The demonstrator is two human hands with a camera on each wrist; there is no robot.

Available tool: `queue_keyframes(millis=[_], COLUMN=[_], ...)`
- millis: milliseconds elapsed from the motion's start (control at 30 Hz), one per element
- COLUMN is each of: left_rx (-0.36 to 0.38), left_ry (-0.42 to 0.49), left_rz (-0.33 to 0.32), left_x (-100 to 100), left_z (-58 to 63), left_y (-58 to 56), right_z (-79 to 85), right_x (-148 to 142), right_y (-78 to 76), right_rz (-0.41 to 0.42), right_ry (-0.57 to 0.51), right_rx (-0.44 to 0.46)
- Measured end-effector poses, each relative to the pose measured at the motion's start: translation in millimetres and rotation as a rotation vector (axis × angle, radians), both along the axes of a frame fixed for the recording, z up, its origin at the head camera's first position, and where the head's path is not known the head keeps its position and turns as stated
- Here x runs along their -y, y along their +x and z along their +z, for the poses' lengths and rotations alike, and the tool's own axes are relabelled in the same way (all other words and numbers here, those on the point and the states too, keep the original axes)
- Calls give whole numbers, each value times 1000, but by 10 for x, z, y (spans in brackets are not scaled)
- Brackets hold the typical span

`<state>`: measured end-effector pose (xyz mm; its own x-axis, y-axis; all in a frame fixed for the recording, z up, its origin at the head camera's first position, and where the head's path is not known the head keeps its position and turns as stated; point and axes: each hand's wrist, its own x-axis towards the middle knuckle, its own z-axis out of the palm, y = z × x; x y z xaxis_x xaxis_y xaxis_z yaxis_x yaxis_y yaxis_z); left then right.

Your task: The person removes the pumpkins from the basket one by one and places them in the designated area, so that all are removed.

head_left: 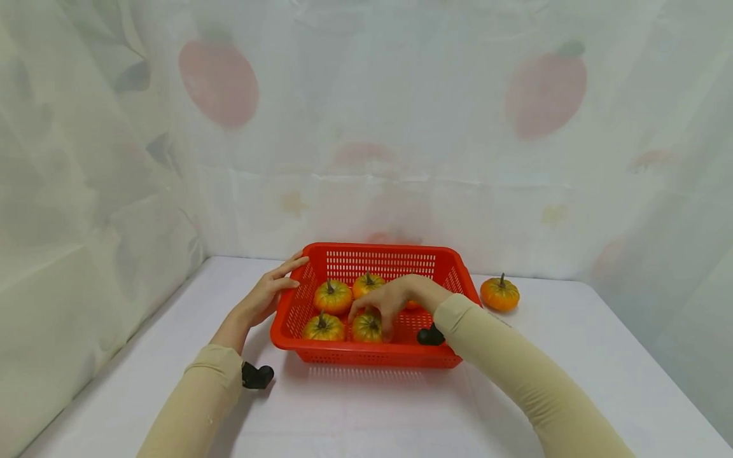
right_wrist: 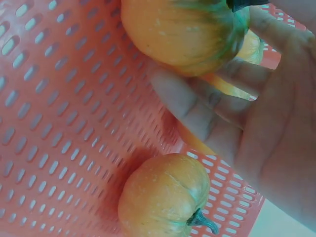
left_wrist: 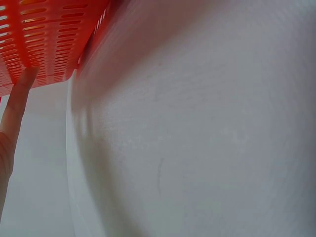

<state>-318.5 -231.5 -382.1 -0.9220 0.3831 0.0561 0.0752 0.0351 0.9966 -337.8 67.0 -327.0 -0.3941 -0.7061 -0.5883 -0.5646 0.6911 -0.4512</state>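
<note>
Head view shows the right hand [head_left: 395, 302] inside the red basket [head_left: 441, 264], fingers curled loosely over a small pumpkin [head_left: 367, 327] at its front, while the left hand [head_left: 266, 296] rests with straight fingers on the left rim. Such a loose hold could let this round pumpkin slip and roll against its neighbours. It sits upright, stem pointing up, and has no real long axis.

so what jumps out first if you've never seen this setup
The bright red basket in the middle of the white table grabs the eye, with small orange-green pumpkins inside it. The right hand reaches down into the basket among them, while the left hand rests with straight fingers on its left rim. One lone pumpkin sits on the table to the right, outside the basket.
</note>
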Motion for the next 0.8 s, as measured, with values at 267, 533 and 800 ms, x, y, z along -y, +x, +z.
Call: queue_keyframes(millis=[267, 533, 800], left_rx=[-4, -2, -5], left_ry=[-4, -5, -12], left_rz=[0, -6, -4], left_x=[-12, -22, -3], left_z=[4, 8, -5], left_y=[4, -6, -16], right_z=[10, 60, 144], right_x=[-35, -40, -40], right_y=[-2, -2, -6], right_rz=[-3, -37, -81], right_ry=[-38, -80, -145], right_rx=[27, 78, 140])
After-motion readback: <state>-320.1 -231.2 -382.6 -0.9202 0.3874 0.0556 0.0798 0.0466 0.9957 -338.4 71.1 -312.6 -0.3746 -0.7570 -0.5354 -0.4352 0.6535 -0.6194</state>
